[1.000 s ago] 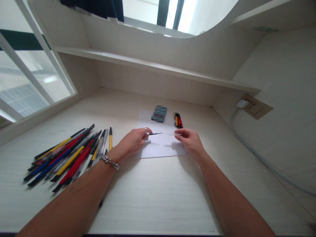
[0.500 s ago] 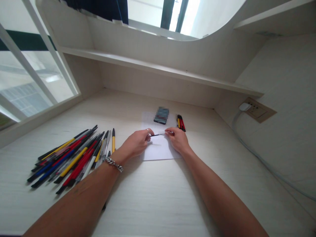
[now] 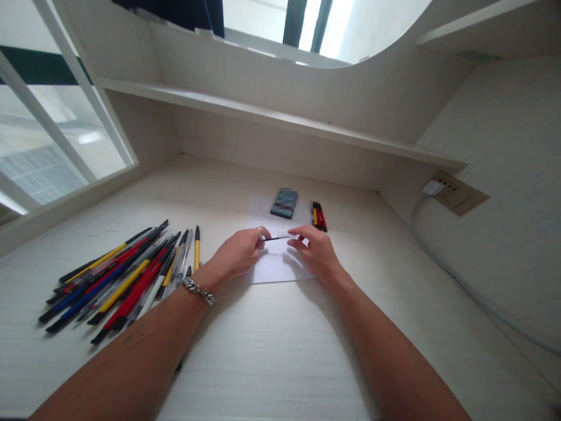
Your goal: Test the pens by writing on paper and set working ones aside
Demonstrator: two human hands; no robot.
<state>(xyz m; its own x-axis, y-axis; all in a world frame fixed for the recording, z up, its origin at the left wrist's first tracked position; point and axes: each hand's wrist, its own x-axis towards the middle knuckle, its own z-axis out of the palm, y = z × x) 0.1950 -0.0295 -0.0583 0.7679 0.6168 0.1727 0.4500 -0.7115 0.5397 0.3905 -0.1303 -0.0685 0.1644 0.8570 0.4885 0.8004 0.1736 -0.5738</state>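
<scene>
My left hand (image 3: 238, 251) is closed, pinching one end of a thin pen refill (image 3: 276, 238), part dark and part clear. The refill points right, held just above a white sheet of paper (image 3: 276, 270). My right hand (image 3: 319, 250) is by the clear end of it, thumb and fingers apart; a small gap seems to show between them. To the left of my left hand lies a big pile of pens (image 3: 127, 275) in black, red, blue, yellow and clear. One yellow pen (image 3: 197, 245) with a black tip lies at the pile's right edge.
A phone (image 3: 283, 204), its screen blurred out, rests on the paper's far end. Several pens (image 3: 318, 216) lie side by side right of it. A shelf (image 3: 280, 120) runs above the desk's back. A charger (image 3: 433, 187) with a grey cable (image 3: 456, 278) sits in the right wall socket.
My right thumb and fingers have parted from their pinch on the refill's clear end. My left hand still holds the refill. The whole view has shifted slightly.
</scene>
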